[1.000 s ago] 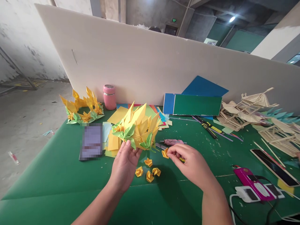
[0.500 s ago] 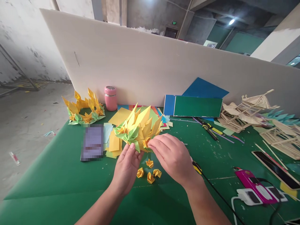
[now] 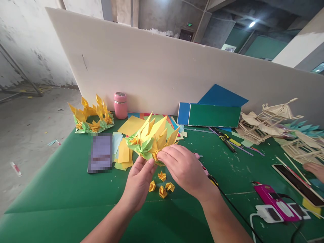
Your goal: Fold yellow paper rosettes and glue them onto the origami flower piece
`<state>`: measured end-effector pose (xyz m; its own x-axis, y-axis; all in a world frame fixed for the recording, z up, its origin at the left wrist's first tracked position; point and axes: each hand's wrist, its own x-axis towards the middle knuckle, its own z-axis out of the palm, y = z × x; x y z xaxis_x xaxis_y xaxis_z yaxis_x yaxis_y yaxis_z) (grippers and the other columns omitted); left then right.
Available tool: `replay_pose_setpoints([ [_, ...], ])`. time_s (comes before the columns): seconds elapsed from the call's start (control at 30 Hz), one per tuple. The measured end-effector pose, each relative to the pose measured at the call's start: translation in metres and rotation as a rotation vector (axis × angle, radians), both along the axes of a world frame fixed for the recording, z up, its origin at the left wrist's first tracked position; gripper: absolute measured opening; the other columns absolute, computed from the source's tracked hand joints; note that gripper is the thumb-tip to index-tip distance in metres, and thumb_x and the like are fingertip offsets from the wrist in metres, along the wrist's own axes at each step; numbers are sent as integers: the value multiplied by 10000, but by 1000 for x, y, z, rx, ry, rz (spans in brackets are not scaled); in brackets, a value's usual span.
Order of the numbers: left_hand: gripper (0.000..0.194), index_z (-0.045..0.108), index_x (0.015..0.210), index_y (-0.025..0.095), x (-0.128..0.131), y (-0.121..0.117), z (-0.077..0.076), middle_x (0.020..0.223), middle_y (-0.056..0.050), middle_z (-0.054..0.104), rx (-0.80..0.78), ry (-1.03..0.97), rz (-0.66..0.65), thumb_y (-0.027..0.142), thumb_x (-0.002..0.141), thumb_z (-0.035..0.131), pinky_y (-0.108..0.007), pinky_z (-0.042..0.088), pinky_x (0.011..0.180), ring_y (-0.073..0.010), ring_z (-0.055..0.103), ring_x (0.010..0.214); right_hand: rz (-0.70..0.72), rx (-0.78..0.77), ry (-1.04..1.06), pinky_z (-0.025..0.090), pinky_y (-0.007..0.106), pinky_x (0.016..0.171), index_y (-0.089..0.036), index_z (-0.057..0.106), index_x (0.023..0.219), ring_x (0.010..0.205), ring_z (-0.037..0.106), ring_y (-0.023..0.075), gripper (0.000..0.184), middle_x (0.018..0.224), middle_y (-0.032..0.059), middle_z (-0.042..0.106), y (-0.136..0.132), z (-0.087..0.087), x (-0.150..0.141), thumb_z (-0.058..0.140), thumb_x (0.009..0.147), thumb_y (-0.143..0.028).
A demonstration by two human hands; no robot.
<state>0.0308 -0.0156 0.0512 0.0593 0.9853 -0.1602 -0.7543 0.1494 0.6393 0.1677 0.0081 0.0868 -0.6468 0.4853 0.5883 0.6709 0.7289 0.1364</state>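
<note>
A yellow folded-paper crown (image 3: 158,130) with pale green leaves is held up over the table's middle. My left hand (image 3: 140,177) grips its lower edge from below, the thumb in front. At its front right, my right hand (image 3: 186,168) pinches a small orange paper flower (image 3: 155,154) against the crown; my fingers partly cover the flower. Several more folded flowers (image 3: 162,191) lie on the green table (image 3: 76,195) below. A pink-handled tool (image 3: 204,168) with a black cord lies behind my right hand, partly hidden.
Another paper crown (image 3: 95,118) and a pink bottle (image 3: 120,106) stand at the back left. Paper sheets (image 3: 125,152) lie beside a blurred purple object (image 3: 101,152). Rightward are pliers (image 3: 227,141), wooden stick models (image 3: 263,121), a magenta power strip (image 3: 274,202), and another person's hand (image 3: 315,170).
The crown has tilted and shifted slightly right in my hands. My right hand has pressed the flower closer against it. Another person's hand has appeared at the right edge.
</note>
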Motion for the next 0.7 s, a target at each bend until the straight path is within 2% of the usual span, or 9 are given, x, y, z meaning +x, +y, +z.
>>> replay_pose_setpoints([
  [0.1,196,704,889,211,-1,-1,1,965,-34,742,8,12,-10,195,701,759,-325,457,946,-205,652,1004,17,-12,-26,482,316,686,-125,631,848,751,587,189,288,766,74,655,0,3,0,364,916,-42],
  [0.23,154,700,861,202,-2,-1,-1,978,-39,738,21,42,-27,200,715,748,-311,468,923,-201,647,1001,33,1,-78,467,301,658,-118,625,829,722,569,179,306,748,69,636,1,7,0,347,909,-19],
  [0.37,82,682,739,197,-3,0,-3,849,-6,728,44,82,-38,231,718,753,-295,475,904,-171,649,926,56,-25,-153,454,294,642,-113,614,809,710,555,176,263,735,63,614,1,12,1,391,884,5],
  [0.5,133,655,663,197,-3,0,-4,737,12,711,40,122,-28,244,687,777,-311,468,907,-174,652,883,58,-36,-224,455,300,622,-116,612,798,698,546,182,236,738,66,609,1,15,1,420,870,1],
  [0.6,115,687,752,203,-3,0,-3,786,-9,730,57,143,-38,262,696,767,-334,461,919,-201,652,934,49,-42,-247,452,295,599,-124,609,793,680,542,179,227,731,59,604,2,16,-1,430,870,-6],
  [0.7,201,703,886,203,-3,2,-3,923,-43,744,77,162,-47,282,709,755,-338,470,903,-218,650,975,54,-51,-238,457,293,592,-119,616,806,678,550,183,216,729,55,610,3,15,-3,442,865,-7],
])
